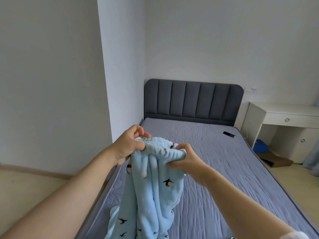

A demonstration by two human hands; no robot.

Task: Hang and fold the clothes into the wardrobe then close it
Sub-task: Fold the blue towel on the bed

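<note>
Fleece garment point(155, 195), pale blue with small dark bird shapes, hangs from our two hands above the near left part of the bed point(224, 169). Our left hand point(128, 145) grips its bunched upper edge, with the thumb pressed against the fabric and the fingers point(138, 131) curled over the top. Our right hand point(185, 159) holds the same bunched edge just beside it, its fingers point(174, 164) curled round a fold and pinching it from below. The two hands are close together, with a hump of gathered cloth between them.

From there the garment falls in long folds. Its lower part runs out of the bottom of the view, so we cannot tell whether it touches the bed.

The bed has a wrinkled grey-blue cover and a dark grey padded headboard point(193, 99) set against the far wall. A small dark flat object point(228, 134) lies on the cover near the right edge, up toward the headboard. To the right of the bed stands a white table point(283, 109) with a drawer. Beneath it sits a blue box point(261, 146), and a flat piece of brown cardboard point(276, 159) lies on the floor near it.
</note>
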